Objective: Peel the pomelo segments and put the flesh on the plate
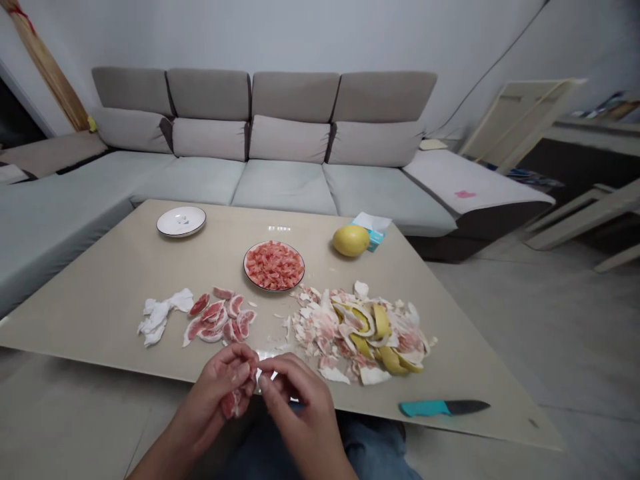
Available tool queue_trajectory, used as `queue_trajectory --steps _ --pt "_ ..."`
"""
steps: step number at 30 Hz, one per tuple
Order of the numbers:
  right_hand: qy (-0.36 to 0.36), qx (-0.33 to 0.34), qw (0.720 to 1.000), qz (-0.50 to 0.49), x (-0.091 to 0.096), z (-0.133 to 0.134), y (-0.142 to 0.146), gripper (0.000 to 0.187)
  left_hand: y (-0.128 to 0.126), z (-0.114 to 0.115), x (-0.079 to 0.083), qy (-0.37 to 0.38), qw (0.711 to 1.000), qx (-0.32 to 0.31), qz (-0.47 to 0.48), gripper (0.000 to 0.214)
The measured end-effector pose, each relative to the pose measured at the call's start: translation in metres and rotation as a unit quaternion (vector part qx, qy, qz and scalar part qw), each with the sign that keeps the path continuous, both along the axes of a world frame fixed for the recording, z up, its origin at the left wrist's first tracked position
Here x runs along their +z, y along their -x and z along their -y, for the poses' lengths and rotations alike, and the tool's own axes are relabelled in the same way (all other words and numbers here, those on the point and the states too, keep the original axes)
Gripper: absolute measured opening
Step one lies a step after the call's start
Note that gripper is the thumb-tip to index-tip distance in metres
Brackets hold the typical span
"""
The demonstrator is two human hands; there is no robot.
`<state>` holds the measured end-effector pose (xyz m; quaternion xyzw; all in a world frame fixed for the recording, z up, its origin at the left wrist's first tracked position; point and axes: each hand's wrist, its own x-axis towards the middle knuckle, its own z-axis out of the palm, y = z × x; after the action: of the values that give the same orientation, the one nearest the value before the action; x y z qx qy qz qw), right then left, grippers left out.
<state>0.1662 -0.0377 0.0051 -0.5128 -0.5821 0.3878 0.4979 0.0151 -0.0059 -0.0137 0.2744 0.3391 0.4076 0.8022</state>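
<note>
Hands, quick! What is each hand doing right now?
Left hand: closed, holding a pink fruit piece.
Right hand: closed, seems to pinch the same pink fruit piece.

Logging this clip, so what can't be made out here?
Head view:
- the pomelo segment in the left hand: mostly hidden by the fingers of both hands
- whatever the right hand pinches: hidden by its own fingers
- the tissue box: its print too small to read
- the white plate: its markings too small to read
</note>
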Motion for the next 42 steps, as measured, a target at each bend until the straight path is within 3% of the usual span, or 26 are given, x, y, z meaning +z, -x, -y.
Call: queue_trajectory --steps 5,10,13,18,24,35,42 --pt "0.014 -0.013 1.000 -0.017 0.004 0.014 0.001 0.027 0.004 0.010 0.009 -0.110 0.981 0.018 -0.157 0.033" --pt "0.059 0.028 0.994 -0.082 0.011 0.022 -0.001 0.014 0.007 0.016 0.017 -0.140 0.977 -0.013 -0.158 0.044" --pt "0.123 0.028 0.980 -0.156 0.008 0.028 0.001 0.020 0.007 0.022 0.018 -0.141 0.978 -0.018 -0.152 0.046" --pt "0.098 0.010 0.985 -0.141 0.005 0.037 0.004 0.020 0.009 0.030 0.027 -0.161 0.963 -0.004 -0.218 0.030" --pt "0.044 0.023 0.998 -0.049 0.021 0.041 -0.001 0.015 0.012 0.034 0.039 -0.241 0.932 0.003 -0.272 0.015" --pt "0.119 0.004 0.989 -0.093 0.010 0.037 0.009 0.012 0.012 0.039 0.039 -0.348 0.882 0.041 -0.316 0.007" --pt "0.185 0.028 0.967 -0.174 0.005 0.033 0.012 0.026 0.011 0.039 0.038 -0.415 0.849 0.040 -0.325 0.013"
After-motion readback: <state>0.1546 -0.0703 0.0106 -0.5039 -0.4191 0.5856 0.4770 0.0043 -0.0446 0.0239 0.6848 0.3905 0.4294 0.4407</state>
